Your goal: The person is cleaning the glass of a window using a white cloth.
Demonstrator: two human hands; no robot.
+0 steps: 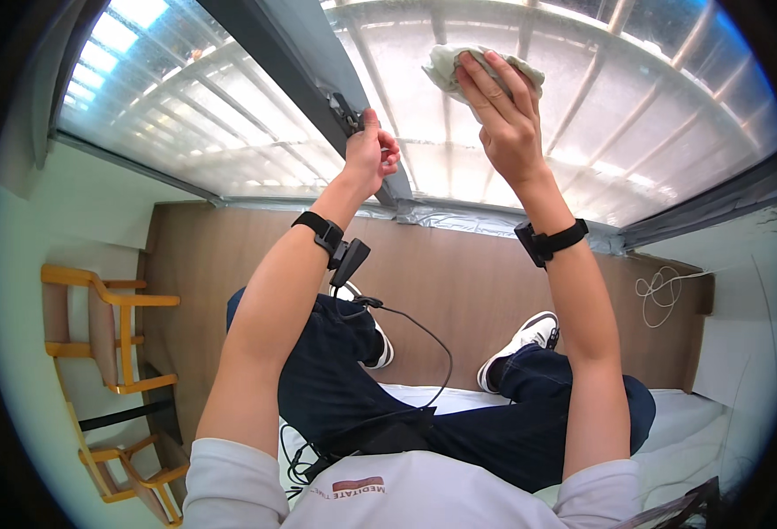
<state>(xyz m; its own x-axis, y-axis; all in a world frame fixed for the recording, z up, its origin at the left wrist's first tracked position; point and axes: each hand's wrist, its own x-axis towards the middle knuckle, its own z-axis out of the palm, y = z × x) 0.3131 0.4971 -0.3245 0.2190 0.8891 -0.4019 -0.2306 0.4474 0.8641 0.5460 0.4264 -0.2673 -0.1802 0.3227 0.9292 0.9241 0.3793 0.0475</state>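
Observation:
My right hand (512, 132) is raised to the right-hand window pane (582, 97). Its fingers press a crumpled pale grey-green cloth (446, 70) against the glass. Beside the grey upright window frame (305, 75) is my left hand (373, 157), with fingers curled in and thumb pointing up next to a dark window latch (346, 113). Whether those curled fingers grip the frame or anything else cannot be made out. Black straps with small devices circle both wrists.
Bars show behind the frosted glass. A brown wooden surface (459, 273) lies below the window, where my white shoes (530, 339) rest. Wooden chairs (128, 300) stand at the left. A white cable (662, 291) lies coiled at the right; a black cable (441, 344) hangs from my left wrist.

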